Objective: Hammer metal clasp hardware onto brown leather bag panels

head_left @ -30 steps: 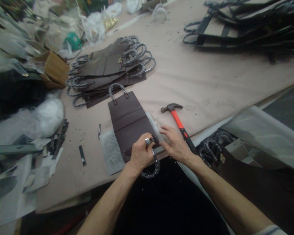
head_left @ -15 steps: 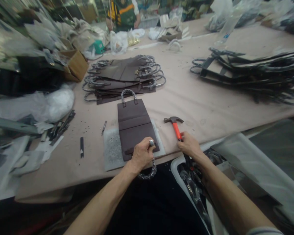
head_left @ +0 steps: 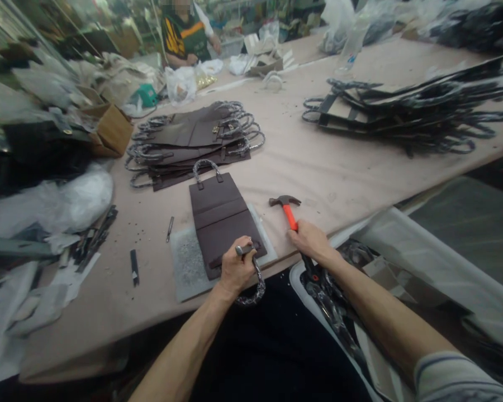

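Note:
A dark brown bag panel (head_left: 222, 212) lies over a grey slab (head_left: 188, 262) at the table's front edge. One wrapped loop handle (head_left: 205, 163) stands at its far end, and another wrapped handle (head_left: 257, 290) hangs over the near edge. My left hand (head_left: 236, 268) rests at the panel's near end, its fingers closed round a short metal punch (head_left: 243, 250) that is tilted. My right hand (head_left: 312, 241) grips a claw hammer (head_left: 290, 215) by its red and black handle. The hammer's head is to the right of the panel, apart from it.
Brown bag panels (head_left: 184, 137) are stacked behind, black ones (head_left: 373, 111) at right. A thin metal rod (head_left: 170, 229) and a dark strip (head_left: 134, 268) lie at left. An open container (head_left: 295, 279) stands below the edge. A person (head_left: 188, 36) is across the table.
The view has shifted, so the stacks sit further left. In my left hand the punch has tipped over from a more upright pose. My right hand still holds the hammer beside the panel.

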Motion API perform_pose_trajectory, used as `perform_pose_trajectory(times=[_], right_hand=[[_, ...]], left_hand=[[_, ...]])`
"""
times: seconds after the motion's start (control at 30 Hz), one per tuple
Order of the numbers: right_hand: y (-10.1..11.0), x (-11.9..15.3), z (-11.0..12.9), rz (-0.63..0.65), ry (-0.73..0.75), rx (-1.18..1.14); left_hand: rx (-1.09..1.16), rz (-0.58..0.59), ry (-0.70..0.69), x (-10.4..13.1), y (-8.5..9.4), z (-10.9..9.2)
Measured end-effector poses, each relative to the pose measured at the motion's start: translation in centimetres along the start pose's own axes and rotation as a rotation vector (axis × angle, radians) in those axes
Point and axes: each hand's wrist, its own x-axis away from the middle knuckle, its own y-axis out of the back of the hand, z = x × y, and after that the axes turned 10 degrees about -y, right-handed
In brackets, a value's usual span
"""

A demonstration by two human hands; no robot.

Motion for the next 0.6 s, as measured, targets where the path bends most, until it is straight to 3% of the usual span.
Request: perform_pose_trajectory(times=[0.1,0.23,0.4,0.6], right_hand=[[-0.3,0.7,1.3,-0.136,0.238,0.128],[-1.8,0.1,3.7,-0.017,0.560,0.215],[-4.1,-2.3,5.2,0.119,0.657,0.242],[-4.0,-3.5,5.6,0.187,0.736,0.321]], left_hand=[[-0.020,0.042,-0.075,0.1,0.1,-0.4],[-0.115,0.043,-0.080,0.8,-0.3,-1.3],[-0.233,0.031,-0.045,2.2,-0.7,-1.5],[-0.231,0.028,-0.033,1.9,-0.7,-1.5]])
